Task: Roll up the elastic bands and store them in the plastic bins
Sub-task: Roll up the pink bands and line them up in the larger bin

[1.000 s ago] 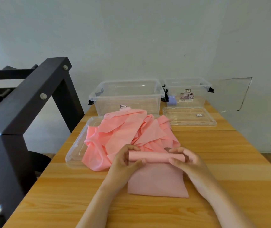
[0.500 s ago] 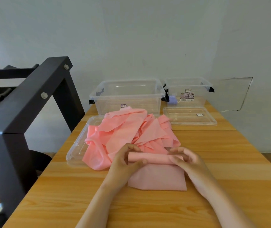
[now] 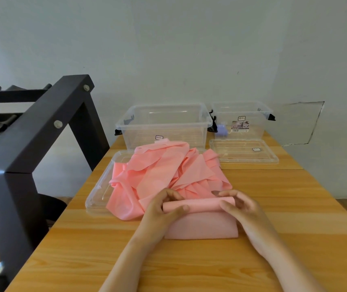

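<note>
1. The table (image 3: pixel 294 197) is carrying everything. Its right half is lying bare, giving open room there, and its near edge is running under the forearms.
2. A black frame (image 3: pixel 42 133) is standing off the table's left edge, apart from the work. It is likely mattering only if an elbow is swinging wide to the left.
3. The big bin (image 3: pixel 164 123) is sitting open at the back by the wall and is looking empty, with no roll stored in it yet.
4. The pile (image 3: pixel 164 171) of loose pink bands is lying between that bin and the hands, partly over the left lid (image 3: pixel 98 199), which is sitting close to the table's left edge. All of it is waiting to be rolled, so most of the task is judged to lie ahead.
5. The small bin (image 3: pixel 242 121) is standing right of the big bin, with the right lid (image 3: pixel 244 151) lying flat before it.
6. 1 band is being rolled at mid-table, just in front of the pile. The roll (image 3: pixel 200 205) is lying crosswise, and a short flat tail (image 3: pixel 202 228) is lying unrolled toward the person. A carry to either bin is likely needing a lift over the pile.
7. The left hand (image 3: pixel 160 209) is gripping the roll's left end, fingers curling over the far side and thumb pressing the near side.
8. The right hand (image 3: pixel 242 209) is gripping the right end likewise, fingers curling over the top.
9. A purple item (image 3: pixel 222 131) is sitting in the small bin, too small to identify.
</note>
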Tool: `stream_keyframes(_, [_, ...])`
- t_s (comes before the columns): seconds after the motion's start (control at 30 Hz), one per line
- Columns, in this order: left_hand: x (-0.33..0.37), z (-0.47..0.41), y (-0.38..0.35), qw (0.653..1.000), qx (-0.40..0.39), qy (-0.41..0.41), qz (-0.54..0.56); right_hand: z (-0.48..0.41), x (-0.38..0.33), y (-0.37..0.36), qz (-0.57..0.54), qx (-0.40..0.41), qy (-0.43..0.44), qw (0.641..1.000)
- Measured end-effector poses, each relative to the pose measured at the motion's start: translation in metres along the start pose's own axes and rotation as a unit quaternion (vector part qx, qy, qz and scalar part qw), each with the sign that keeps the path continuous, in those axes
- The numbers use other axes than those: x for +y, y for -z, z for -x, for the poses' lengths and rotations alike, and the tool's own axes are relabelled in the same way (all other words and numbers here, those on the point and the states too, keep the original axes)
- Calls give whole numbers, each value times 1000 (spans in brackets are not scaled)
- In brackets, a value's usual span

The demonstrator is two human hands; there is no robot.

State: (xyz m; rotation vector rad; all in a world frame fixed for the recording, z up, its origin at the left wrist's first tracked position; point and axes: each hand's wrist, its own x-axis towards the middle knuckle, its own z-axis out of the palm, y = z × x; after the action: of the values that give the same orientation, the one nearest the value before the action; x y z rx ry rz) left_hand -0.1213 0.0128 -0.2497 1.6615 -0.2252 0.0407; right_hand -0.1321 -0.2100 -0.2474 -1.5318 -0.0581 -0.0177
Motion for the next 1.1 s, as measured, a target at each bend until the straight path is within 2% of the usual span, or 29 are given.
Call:
stream_keyframes(0.17, [-1,-1,0,1000,30,2,1,0,-1,-1,29,1,-1,1000])
stream_keyframes(0.37, [-2,0,-2,997,3,3,-73,2,-3,3,9,-9,49,999])
stream_keyframes(0.63, [1,2,1,1000,10,-20,16,-3,5,2,-52,-23,12,998])
stream_keyframes(0.8, [0,2,1,1000,-1,-17,24,-5,7,4,-38,11,28,999])
stream_keyframes(0.93, [-4,1,0,1000,-4,15,26,-3,7,7,-22,-4,50,998])
stream_keyframes(1.1, [-3,-1,0,1000,-3,7,30,-3,8,5,-40,-7,47,998])
